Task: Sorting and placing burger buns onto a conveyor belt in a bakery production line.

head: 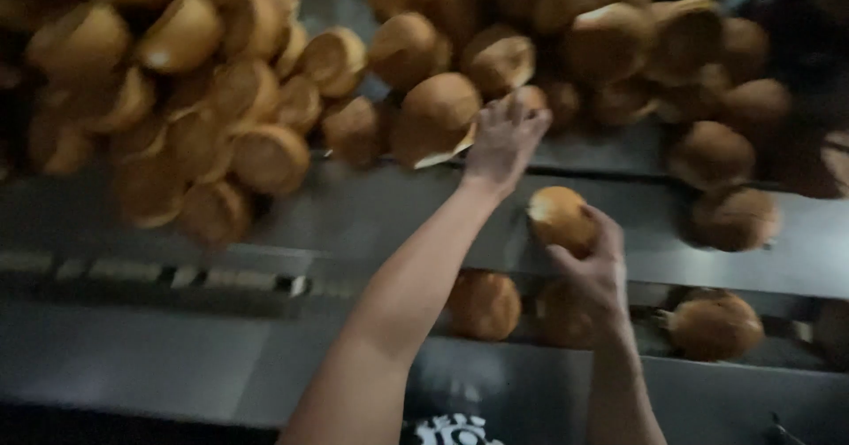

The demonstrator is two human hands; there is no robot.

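Observation:
A big heap of round golden-brown buns [221,100] lies across a grey metal table [354,215]. My left hand [506,140] reaches up to the heap and its fingers rest on a bun [439,113] at the front of the pile. Whether it grips that bun is unclear. My right hand [594,264] is lower, closed around a single bun [559,218] held above the table's front edge.
Several buns [713,326] sit in a lower channel below the table edge, under my right hand. More loose buns [734,219] lie at the right. A metal rail with slots [177,277] runs along the left front.

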